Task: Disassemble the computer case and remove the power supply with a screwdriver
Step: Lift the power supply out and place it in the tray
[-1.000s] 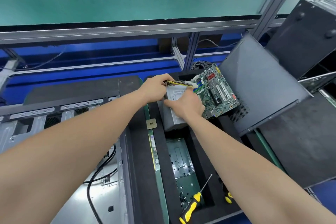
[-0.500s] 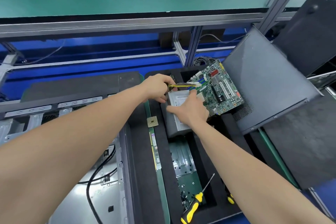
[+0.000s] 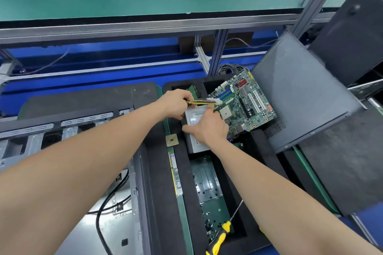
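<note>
The grey power supply (image 3: 193,119) lies in a black foam tray (image 3: 182,172) ahead of me. My left hand (image 3: 176,103) grips its yellow and black cable bundle (image 3: 200,102), which ends in a white connector (image 3: 215,101). My right hand (image 3: 207,126) rests flat on top of the power supply, fingers spread, index finger pointing toward the connector. The open computer case (image 3: 68,151) lies at the left with a black cable inside. A yellow and black screwdriver (image 3: 221,236) lies in the tray near its front end.
A green motherboard (image 3: 246,101) leans in the tray right of the power supply. A small square CPU chip (image 3: 172,140) sits on the tray's left rim. A grey case side panel (image 3: 306,97) lies tilted at the right. Small screws (image 3: 209,225) lie in the tray bottom.
The view has drifted slightly lower. My right hand has spread flatter on the power supply and its index finger reaches toward the connector. My left hand keeps hold of the cables.
</note>
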{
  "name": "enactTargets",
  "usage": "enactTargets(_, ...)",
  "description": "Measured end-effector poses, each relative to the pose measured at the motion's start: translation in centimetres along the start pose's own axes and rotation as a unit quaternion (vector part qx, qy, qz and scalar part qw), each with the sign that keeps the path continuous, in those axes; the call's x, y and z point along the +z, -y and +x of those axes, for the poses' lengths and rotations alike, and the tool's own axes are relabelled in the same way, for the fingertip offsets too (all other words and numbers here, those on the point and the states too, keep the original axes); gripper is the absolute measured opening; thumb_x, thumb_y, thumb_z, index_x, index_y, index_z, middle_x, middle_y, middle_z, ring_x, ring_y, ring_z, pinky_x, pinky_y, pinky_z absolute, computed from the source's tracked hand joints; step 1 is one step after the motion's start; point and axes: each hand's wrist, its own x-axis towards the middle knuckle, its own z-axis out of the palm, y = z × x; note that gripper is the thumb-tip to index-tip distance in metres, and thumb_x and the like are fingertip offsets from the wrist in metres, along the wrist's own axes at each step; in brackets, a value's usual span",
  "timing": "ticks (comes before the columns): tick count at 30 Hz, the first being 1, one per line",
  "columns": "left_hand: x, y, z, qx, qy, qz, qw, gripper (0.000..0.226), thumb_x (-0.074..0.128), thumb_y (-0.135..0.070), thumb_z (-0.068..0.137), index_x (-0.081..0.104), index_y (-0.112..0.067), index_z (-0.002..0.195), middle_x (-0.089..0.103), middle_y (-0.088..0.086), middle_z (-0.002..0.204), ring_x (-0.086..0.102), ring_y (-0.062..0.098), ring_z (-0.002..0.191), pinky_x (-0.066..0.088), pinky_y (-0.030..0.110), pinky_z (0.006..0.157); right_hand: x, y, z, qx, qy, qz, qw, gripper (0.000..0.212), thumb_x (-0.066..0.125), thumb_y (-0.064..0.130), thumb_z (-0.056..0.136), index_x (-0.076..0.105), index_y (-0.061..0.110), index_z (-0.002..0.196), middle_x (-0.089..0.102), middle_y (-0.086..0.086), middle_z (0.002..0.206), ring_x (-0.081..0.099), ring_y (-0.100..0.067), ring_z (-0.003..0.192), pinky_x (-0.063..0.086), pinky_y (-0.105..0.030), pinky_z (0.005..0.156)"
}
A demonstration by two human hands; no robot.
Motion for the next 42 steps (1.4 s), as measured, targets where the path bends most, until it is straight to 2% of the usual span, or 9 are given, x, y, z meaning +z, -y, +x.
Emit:
enactTargets(8,0.9,1.0,-0.1,-0.034,0.047,-0.024,0.998,0.046,0.032,0.005,0.088,0.069,-0.021,0.098,0.068,0.022,0.108,0.073,0.035,0.093,0.064,0.045,0.079,0.5,-0.9,-0.6,0.020,0.032,-0.030,0.999,0.119,0.074,0.077,0.063,0.035,0.011,0.154,0.060,-0.012,0.134,0.065,-0.035,0.116,0.041,-0.042,0.075)
enactTargets(11,0.6,0.2,0.1,-0.022,0.010,-0.029,0.999,0.046,0.033,0.002,0.087,0.069,-0.024,0.097,0.067,0.016,0.112,0.071,0.033,0.099,0.064,0.044,0.079,-0.1,-0.6,0.2,0.019,0.015,-0.017,1.000,0.130,0.074,0.079,0.063,0.021,0.013,0.162,0.061,-0.012,0.134,0.066,-0.035,0.116,0.042,-0.041,0.075)
enactTargets(16,-0.1,-1.0,0.7,-0.004,-0.012,0.051,0.999,0.048,0.039,0.001,0.088,0.066,-0.027,0.117,0.067,0.009,0.112,0.066,0.029,0.096,0.061,0.041,0.075,-0.3,0.9,1.4,0.021,0.001,-0.001,1.000,0.124,0.076,0.078,0.061,0.031,0.011,0.155,0.057,-0.014,0.136,0.064,-0.036,0.117,0.041,-0.041,0.075)
enactTargets(19,0.5,0.1,0.7,-0.018,-0.004,0.073,0.997,0.058,0.039,0.001,0.090,0.058,-0.029,0.136,0.062,0.007,0.113,0.063,0.028,0.094,0.054,0.034,0.065,0.4,1.2,1.5,0.028,0.010,-0.007,1.000,0.118,0.078,0.079,0.062,0.041,0.009,0.150,0.048,-0.014,0.141,0.063,-0.038,0.116,0.045,-0.042,0.079)
enactTargets(22,0.9,1.1,1.0,-0.016,-0.007,0.039,0.999,0.064,0.038,0.002,0.090,0.054,-0.032,0.141,0.063,0.010,0.124,0.063,0.028,0.101,0.055,0.038,0.075,1.2,0.9,1.2,0.034,-0.023,0.012,0.999,0.109,0.076,0.079,0.059,0.051,0.010,0.140,0.050,-0.011,0.136,0.060,-0.037,0.118,0.040,-0.043,0.077)
enactTargets(27,1.4,1.4,1.1,-0.002,-0.004,0.031,1.000,0.075,0.034,0.005,0.090,0.039,-0.034,0.154,0.048,0.008,0.152,0.052,0.030,0.128,0.050,0.032,0.087,1.3,0.7,0.9,0.045,-0.023,0.052,0.997,0.111,0.077,0.078,0.064,0.041,0.015,0.148,0.049,-0.012,0.138,0.054,-0.037,0.127,0.048,-0.046,0.090)
enactTargets(34,2.7,0.8,0.9,0.005,-0.012,0.001,1.000,0.084,0.035,0.010,0.093,0.004,-0.026,0.163,0.025,0.007,0.165,0.052,0.028,0.121,0.052,0.040,0.090,0.1,0.5,0.4,0.024,0.029,0.082,0.996,0.115,0.073,0.078,0.077,0.029,0.009,0.157,0.041,-0.019,0.151,0.047,-0.042,0.137,0.045,-0.049,0.101)
enactTargets(38,3.8,1.3,1.9,-0.030,-0.036,-0.061,0.997,0.061,0.037,0.004,0.096,0.018,-0.016,0.150,0.046,0.002,0.120,0.048,0.017,0.084,0.040,0.034,0.070,-0.1,-0.3,0.1,0.007,0.055,0.133,0.990,0.110,0.070,0.071,0.085,0.023,0.009,0.162,0.039,-0.018,0.153,0.047,-0.040,0.137,0.047,-0.049,0.104)
enactTargets(42,4.1,1.2,2.1,-0.023,0.008,0.000,1.000,0.059,0.034,0.004,0.096,0.036,-0.017,0.151,0.047,0.017,0.144,0.054,0.026,0.102,0.042,0.033,0.073,-0.4,-1.1,-0.1,-0.005,0.069,0.165,0.984,0.092,0.077,0.058,0.084,0.038,0.010,0.152,0.047,-0.015,0.139,0.054,-0.037,0.124,0.053,-0.049,0.099)
